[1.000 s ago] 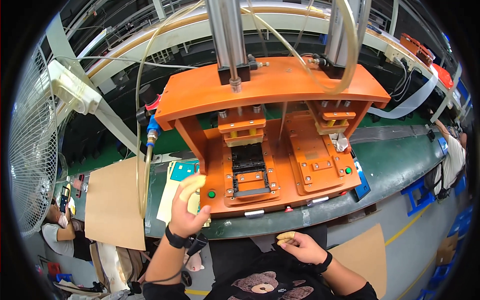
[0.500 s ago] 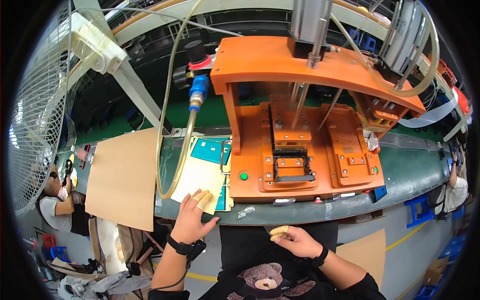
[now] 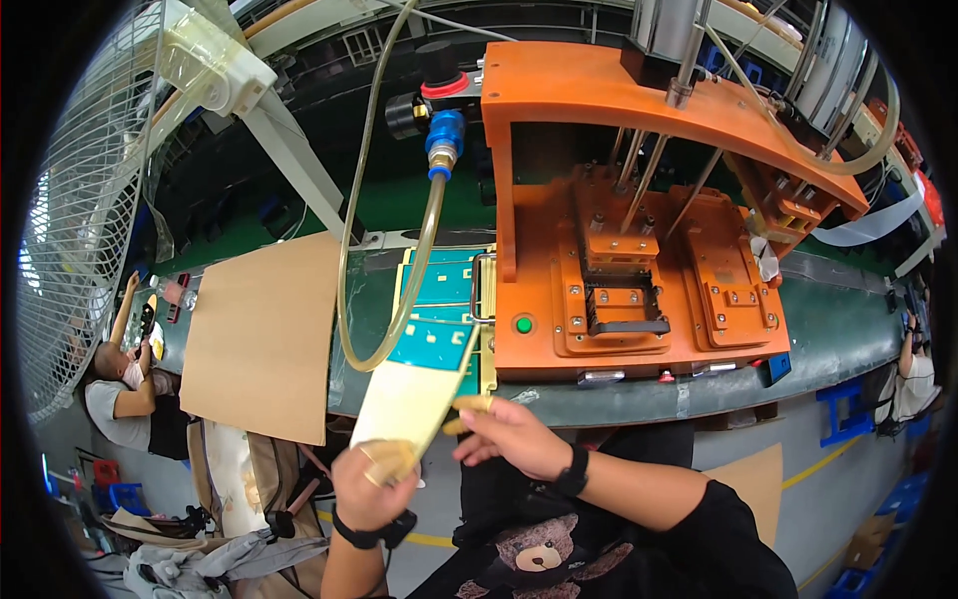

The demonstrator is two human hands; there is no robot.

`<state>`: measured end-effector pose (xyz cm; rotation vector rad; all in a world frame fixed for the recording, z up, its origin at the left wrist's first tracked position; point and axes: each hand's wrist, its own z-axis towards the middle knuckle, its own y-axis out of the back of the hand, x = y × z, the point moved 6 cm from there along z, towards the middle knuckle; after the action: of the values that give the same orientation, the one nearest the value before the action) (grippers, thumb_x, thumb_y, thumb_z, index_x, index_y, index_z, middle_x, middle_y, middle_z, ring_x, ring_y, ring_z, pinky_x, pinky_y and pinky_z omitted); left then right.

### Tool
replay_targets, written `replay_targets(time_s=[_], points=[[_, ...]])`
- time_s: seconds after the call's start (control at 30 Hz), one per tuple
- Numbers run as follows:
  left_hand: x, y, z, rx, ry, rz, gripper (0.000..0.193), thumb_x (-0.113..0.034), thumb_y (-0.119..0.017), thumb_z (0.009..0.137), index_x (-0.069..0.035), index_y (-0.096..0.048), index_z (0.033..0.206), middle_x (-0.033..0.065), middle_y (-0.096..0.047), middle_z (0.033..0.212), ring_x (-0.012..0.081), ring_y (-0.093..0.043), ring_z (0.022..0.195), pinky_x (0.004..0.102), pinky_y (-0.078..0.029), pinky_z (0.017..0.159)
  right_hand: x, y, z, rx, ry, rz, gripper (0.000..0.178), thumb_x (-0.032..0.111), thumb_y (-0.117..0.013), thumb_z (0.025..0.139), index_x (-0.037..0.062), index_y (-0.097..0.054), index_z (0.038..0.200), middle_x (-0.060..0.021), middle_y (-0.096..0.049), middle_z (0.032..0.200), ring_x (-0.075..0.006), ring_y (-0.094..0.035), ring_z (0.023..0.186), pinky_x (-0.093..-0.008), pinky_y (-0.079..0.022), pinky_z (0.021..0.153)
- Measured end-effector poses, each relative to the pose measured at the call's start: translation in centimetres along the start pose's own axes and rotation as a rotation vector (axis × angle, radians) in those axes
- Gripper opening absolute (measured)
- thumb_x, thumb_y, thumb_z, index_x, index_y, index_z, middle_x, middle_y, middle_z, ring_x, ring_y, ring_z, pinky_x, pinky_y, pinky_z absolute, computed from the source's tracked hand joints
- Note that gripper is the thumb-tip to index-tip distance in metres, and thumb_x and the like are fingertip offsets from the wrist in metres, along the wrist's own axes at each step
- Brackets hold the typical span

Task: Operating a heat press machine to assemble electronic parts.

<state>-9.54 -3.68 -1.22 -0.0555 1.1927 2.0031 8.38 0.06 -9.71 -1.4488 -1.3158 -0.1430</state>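
My left hand [image 3: 374,484], with yellow finger cots, grips the lower end of a pale yellow sheet [image 3: 404,394] that has a teal section at its far end. The sheet is tilted up toward me over the bench edge. Close to its right edge is my right hand [image 3: 514,436], also in finger cots, its fingers loosely bent and apart with nothing visible in them. Under and beyond the sheet lie teal panels [image 3: 444,280] with pale yellow borders, against the left side of an orange press [image 3: 534,299].
A clear hose [image 3: 349,290] loops down close to the sheet. Brown cardboard [image 3: 259,339] covers the bench at left, beside a fan guard [image 3: 85,210]. The press has a black frame [image 3: 629,326] in its left fixture and a green button [image 3: 524,325]. Other people sit at both sides.
My left hand has drawn the sheet toward me and lifted its near end. My right hand has moved left to the sheet's edge. The view has shifted, putting the press farther right.
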Motion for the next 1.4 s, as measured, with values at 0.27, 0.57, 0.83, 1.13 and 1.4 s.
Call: replay_targets(time_s=[0.27, 0.57, 0.83, 1.13, 1.4], points=[[-3.6, -1.7, -2.6, 0.039, 0.066, -0.178, 0.037, -0.018, -0.081, 0.072, -0.004, -0.067, 0.104, 0.0128, -0.064, 0.111, 0.0336, -0.062, 0.100, 0.0392, -0.051, 0.085, -2.0, -0.7, 0.7, -0.060, 0.365, -0.478, 0.024, 0.012, -0.056, 0.095, -0.0021, -0.060, 0.113, -0.0074, -0.068, 0.086, -0.0071, -0.062, 0.074, -0.0263, -0.049, 0.062], [-3.6, -3.2, 0.2, -0.113, 0.011, -0.153, 0.022, 0.005, -0.073, 0.074, 0.003, -0.070, 0.096, 0.0180, -0.070, 0.100, 0.0312, -0.069, 0.089, 0.0359, -0.054, 0.081, 2.5, -3.7, -6.1, -0.139, 0.709, -1.045, 0.026, 0.007, -0.060, 0.085, 0.0059, -0.064, 0.110, -0.0169, -0.065, 0.084, -0.0365, -0.064, 0.077, -0.0426, -0.052, 0.067], [1.1, -4.6, 0.8, -0.305, 0.403, -1.562, 0.029, -0.027, -0.049, 0.102, -0.004, -0.058, 0.116, 0.0053, -0.066, 0.105, 0.0136, -0.059, 0.078, 0.0302, -0.047, 0.075, 4.4, 14.6, -24.3, -0.958, 0.853, -0.518, 0.013, 0.007, -0.059, 0.092, 0.0013, -0.065, 0.102, -0.0058, -0.068, 0.092, -0.0156, -0.066, 0.085, -0.0303, -0.053, 0.075], [-3.0, -13.3, 3.3, 0.111, 0.404, -1.460, 0.021, -0.022, -0.054, 0.099, -0.004, -0.058, 0.109, 0.0071, -0.065, 0.101, 0.0149, -0.063, 0.087, 0.0295, -0.052, 0.078, -38.0, 24.0, -42.9, -0.975, 0.347, 1.021, 0.026, 0.027, -0.053, 0.096, 0.0051, -0.059, 0.084, 0.0012, -0.045, 0.054, -0.0074, -0.040, 0.043, -0.0242, -0.031, 0.039], [-7.3, -15.1, 4.4, 0.145, 0.414, -1.489, 0.020, -0.014, -0.065, 0.092, 0.000, -0.056, 0.102, 0.0137, -0.064, 0.097, 0.0167, -0.062, 0.081, 0.0261, -0.051, 0.072, -49.7, 28.2, -44.1, -1.373, 0.120, 1.021, 0.027, 0.027, -0.050, 0.099, 0.0007, -0.054, 0.105, -0.0150, -0.061, 0.085, -0.0294, -0.061, 0.059, -0.0378, -0.051, 0.047]])
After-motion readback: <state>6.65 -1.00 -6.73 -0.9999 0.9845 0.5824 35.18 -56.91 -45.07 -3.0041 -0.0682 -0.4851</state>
